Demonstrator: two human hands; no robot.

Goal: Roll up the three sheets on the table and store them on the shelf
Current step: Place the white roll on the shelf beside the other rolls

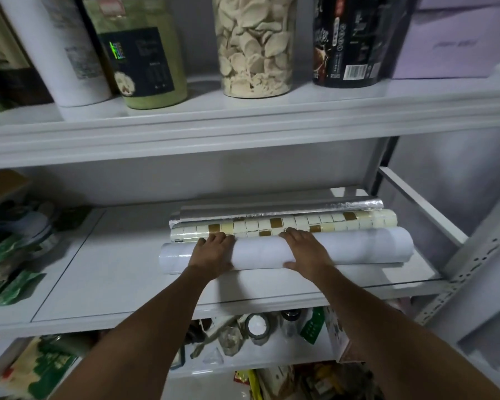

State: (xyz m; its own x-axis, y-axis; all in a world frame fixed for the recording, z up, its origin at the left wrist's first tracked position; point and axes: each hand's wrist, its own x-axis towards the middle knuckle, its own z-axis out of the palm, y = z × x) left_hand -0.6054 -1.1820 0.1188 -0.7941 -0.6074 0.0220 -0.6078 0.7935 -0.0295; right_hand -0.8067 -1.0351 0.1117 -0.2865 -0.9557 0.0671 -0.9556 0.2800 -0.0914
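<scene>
Jars and tubs lined the upper shelf (243, 119): a clear jar (256, 44) packed with pale dried slices, a green pouch (139, 53), a white cylinder (61, 47) and a black tub (355, 39), whose contents could not be seen. A lavender box (451, 41) stood at the far right. The shelving was white and stood against a grey wall. On the middle shelf (127, 269) three rolls lay side by side, touching: a silver roll (300, 206) at the back, a mosaic-tile roll (329, 222) in the middle and a white roll (260, 252) nearest. Both hands were on the white roll. The left hand (212, 251) had its grip curved over the top. The right hand (306, 249) wrapped it, thumb on the near side. Green packets (9, 255) were piled at the left.
</scene>
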